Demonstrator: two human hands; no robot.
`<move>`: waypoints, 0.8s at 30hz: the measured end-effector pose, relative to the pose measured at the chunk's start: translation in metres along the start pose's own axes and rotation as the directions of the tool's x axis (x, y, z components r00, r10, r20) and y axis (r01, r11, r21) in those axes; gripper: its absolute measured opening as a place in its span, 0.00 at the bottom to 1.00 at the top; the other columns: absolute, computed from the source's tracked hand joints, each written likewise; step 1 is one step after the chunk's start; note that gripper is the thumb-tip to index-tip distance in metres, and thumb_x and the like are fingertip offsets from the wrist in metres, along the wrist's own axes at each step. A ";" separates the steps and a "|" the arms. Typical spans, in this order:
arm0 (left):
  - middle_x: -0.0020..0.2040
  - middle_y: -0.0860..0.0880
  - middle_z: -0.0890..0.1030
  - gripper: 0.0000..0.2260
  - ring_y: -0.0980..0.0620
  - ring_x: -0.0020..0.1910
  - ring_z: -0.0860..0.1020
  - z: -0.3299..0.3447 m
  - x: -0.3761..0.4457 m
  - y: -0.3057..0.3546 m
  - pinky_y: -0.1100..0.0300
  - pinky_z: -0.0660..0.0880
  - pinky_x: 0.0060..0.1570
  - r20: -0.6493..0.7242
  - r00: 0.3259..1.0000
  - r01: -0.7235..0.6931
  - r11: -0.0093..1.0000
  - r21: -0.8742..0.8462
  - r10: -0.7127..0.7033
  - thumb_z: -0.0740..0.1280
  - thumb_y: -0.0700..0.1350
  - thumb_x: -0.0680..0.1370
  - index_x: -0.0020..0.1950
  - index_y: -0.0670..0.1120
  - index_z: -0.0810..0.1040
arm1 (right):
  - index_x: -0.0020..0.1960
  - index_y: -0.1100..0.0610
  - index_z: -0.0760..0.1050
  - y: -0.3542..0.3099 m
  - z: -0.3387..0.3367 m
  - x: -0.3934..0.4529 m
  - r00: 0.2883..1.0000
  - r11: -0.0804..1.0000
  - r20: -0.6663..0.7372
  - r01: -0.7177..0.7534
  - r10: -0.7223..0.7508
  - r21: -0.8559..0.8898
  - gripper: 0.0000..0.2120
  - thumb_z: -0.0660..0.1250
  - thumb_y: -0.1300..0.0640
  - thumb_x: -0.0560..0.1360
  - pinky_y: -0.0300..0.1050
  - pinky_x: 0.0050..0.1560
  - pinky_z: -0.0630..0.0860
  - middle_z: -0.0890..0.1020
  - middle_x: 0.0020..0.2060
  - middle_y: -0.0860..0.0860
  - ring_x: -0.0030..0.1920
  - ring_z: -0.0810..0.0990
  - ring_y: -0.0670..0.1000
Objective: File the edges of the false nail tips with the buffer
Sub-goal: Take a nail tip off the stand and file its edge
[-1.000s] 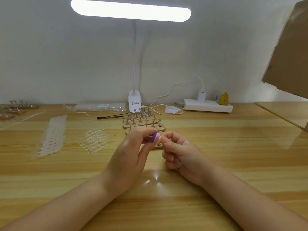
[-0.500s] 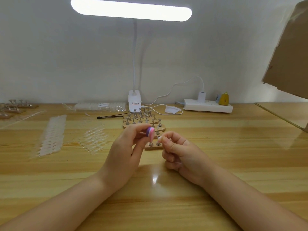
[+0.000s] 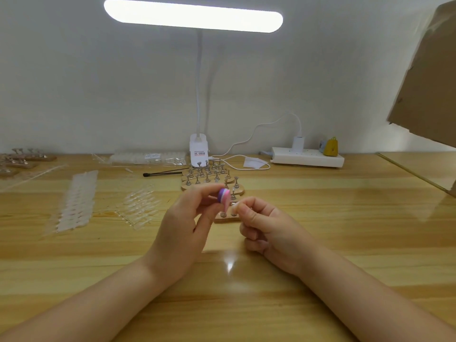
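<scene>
Hands meet above a pale wooden tabletop [image 3: 320,243] under a white bar-shaped desk lamp [image 3: 193,15]. The left hand [image 3: 182,233] pinches a small purple-and-pink striped buffer block [image 3: 224,197] between thumb and fingertips, raised so its pink face meets the work. The right hand [image 3: 269,230] pinches a clear false nail tip [image 3: 234,206] between thumb and forefinger, other fingers curled under, edge offered toward the buffer, just beside it; contact is too small to tell. Behind stand wooden stands with metal pegs [image 3: 209,176], probably for finished tips. Rows of clear spare nail tips [image 3: 138,206] lie left, within reach.
</scene>
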State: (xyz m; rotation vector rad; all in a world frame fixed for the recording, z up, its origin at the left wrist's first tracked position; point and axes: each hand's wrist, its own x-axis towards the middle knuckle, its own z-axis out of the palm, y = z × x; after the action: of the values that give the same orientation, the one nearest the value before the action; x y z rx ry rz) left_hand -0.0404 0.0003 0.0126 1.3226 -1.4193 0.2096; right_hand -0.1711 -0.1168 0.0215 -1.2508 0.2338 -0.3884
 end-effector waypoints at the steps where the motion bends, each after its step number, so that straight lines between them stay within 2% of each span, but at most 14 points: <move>1: 0.50 0.53 0.81 0.10 0.57 0.51 0.80 0.000 0.001 0.001 0.67 0.75 0.51 -0.018 1.000 -0.016 1.000 0.002 0.016 0.66 0.45 0.78 0.59 0.52 0.74 | 0.43 0.56 0.75 0.000 0.000 0.000 1.000 1.000 0.004 0.001 -0.001 -0.010 0.05 0.68 0.55 0.69 0.32 0.23 0.59 0.74 0.30 0.45 0.28 0.66 0.43; 5: 0.50 0.56 0.80 0.13 0.62 0.49 0.79 0.000 0.001 0.001 0.72 0.73 0.49 0.096 0.995 0.017 0.999 0.029 -0.020 0.67 0.40 0.77 0.59 0.54 0.75 | 0.44 0.57 0.74 -0.001 0.000 -0.001 1.000 1.000 0.018 -0.002 0.002 -0.010 0.05 0.67 0.56 0.71 0.31 0.22 0.59 0.76 0.29 0.44 0.28 0.65 0.43; 9: 0.51 0.59 0.79 0.12 0.62 0.50 0.79 -0.002 0.002 0.000 0.72 0.73 0.49 -0.004 0.999 -0.049 0.998 0.046 0.050 0.65 0.43 0.78 0.60 0.52 0.74 | 0.45 0.58 0.74 -0.002 0.001 0.000 1.000 1.000 -0.004 -0.019 0.019 -0.011 0.06 0.67 0.56 0.71 0.33 0.23 0.57 0.74 0.31 0.46 0.28 0.65 0.43; 13: 0.50 0.58 0.79 0.11 0.61 0.49 0.79 0.000 0.001 -0.001 0.68 0.75 0.50 0.108 0.994 0.013 0.999 0.043 -0.017 0.65 0.44 0.78 0.59 0.56 0.74 | 0.43 0.57 0.75 -0.003 0.000 -0.001 0.999 0.999 -0.035 -0.020 0.021 0.030 0.04 0.66 0.57 0.71 0.33 0.23 0.55 0.74 0.27 0.45 0.27 0.64 0.43; 15: 0.50 0.57 0.79 0.10 0.61 0.49 0.79 -0.001 0.001 0.001 0.67 0.75 0.50 0.052 0.999 -0.012 0.998 0.058 0.009 0.67 0.46 0.78 0.58 0.54 0.74 | 0.44 0.57 0.76 -0.003 0.000 -0.001 0.998 0.999 -0.062 -0.021 0.024 0.050 0.03 0.66 0.58 0.71 0.35 0.24 0.53 0.75 0.27 0.45 0.27 0.64 0.43; 17: 0.50 0.56 0.77 0.09 0.61 0.48 0.78 0.000 0.001 0.002 0.70 0.74 0.49 -0.017 0.993 -0.113 0.986 0.124 0.116 0.68 0.44 0.77 0.57 0.48 0.75 | 0.44 0.58 0.77 -0.002 0.000 0.000 0.996 0.998 -0.085 -0.028 0.033 0.065 0.03 0.66 0.59 0.72 0.35 0.23 0.53 0.76 0.27 0.45 0.26 0.65 0.43; 18: 0.48 0.54 0.77 0.09 0.60 0.47 0.77 0.002 0.001 0.003 0.70 0.73 0.48 -0.008 0.988 -0.153 0.974 0.166 0.157 0.68 0.43 0.76 0.55 0.45 0.75 | 0.44 0.58 0.76 -0.001 0.000 0.000 0.995 0.997 -0.092 -0.033 0.040 0.069 0.02 0.66 0.60 0.72 0.35 0.23 0.53 0.75 0.27 0.45 0.25 0.65 0.42; 19: 0.47 0.52 0.76 0.09 0.60 0.45 0.76 0.003 0.000 0.003 0.71 0.72 0.47 0.019 0.986 -0.164 0.965 0.203 0.164 0.69 0.42 0.75 0.54 0.44 0.75 | 0.44 0.59 0.76 -0.001 0.000 0.001 0.994 0.996 -0.099 -0.040 0.048 0.075 0.02 0.66 0.60 0.73 0.35 0.23 0.52 0.74 0.27 0.46 0.25 0.65 0.42; 22: 0.46 0.50 0.76 0.09 0.58 0.43 0.74 0.003 -0.002 0.001 0.68 0.73 0.45 0.059 0.996 -0.075 0.956 0.283 0.061 0.72 0.38 0.73 0.51 0.42 0.76 | 0.41 0.59 0.77 -0.001 -0.002 0.002 0.989 0.993 -0.125 -0.065 0.077 0.098 0.03 0.67 0.59 0.70 0.35 0.24 0.52 0.69 0.26 0.47 0.24 0.63 0.43; 24: 0.45 0.49 0.76 0.09 0.58 0.43 0.73 0.001 -0.001 0.002 0.65 0.74 0.45 0.043 0.993 -0.117 0.949 0.292 0.109 0.71 0.38 0.74 0.51 0.41 0.76 | 0.41 0.59 0.76 -0.002 -0.001 0.002 0.989 0.994 -0.129 -0.061 0.073 0.092 0.04 0.68 0.58 0.69 0.36 0.24 0.51 0.68 0.25 0.47 0.24 0.63 0.43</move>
State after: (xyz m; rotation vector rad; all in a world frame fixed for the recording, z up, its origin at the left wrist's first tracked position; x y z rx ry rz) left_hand -0.0431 0.0005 0.0125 1.4885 -1.5306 0.4976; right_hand -0.1701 -0.1192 0.0226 -1.1296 0.3670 -0.4196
